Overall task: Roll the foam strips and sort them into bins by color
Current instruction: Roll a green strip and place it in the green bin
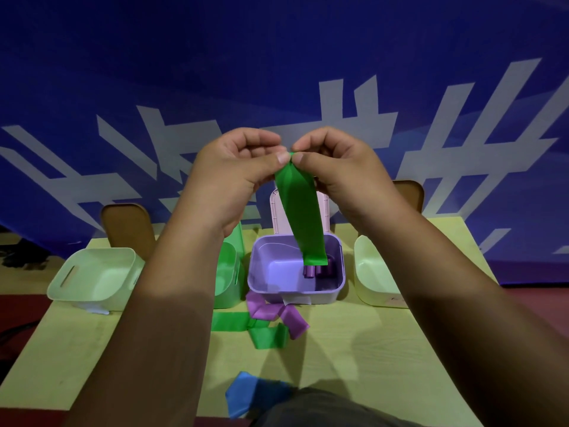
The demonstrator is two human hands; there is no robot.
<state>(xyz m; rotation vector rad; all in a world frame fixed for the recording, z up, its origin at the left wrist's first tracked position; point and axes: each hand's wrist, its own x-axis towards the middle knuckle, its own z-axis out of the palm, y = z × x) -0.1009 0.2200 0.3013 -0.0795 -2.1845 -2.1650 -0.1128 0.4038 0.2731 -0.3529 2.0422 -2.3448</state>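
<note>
A long flat green foam strip (300, 217) is held up above the pale yellow counter (369, 343) by both hands. Its top end is pinched between the thumb and fingertips of the left hand (237, 177) and those of the right hand (335, 174), which meet at the strip's upper tip, both closed on it. From that pinch the strip hangs down and slightly right, its lower end folded over and dangling in front of the open lavender plastic bin (295, 269). 2 small purple foam rolls (317, 270) are seen inside that bin, just below the strip's free end. A pink lid (277, 208) stands upright behind the lavender bin.

Left of it, a green plastic bin (229, 272) is partly hidden by the left forearm. A pale mint plastic bin (95, 278) sits at the far left of the counter, and a pale yellow-green bin (375, 272) at the right.

On the counter, below the hands and in front of the lavender bin, a loose purple foam strip (277, 312) lies tangled with another green foam strip (246, 323). A blue foam strip (246, 392) lies nearer the person, at the counter's near edge.
</note>
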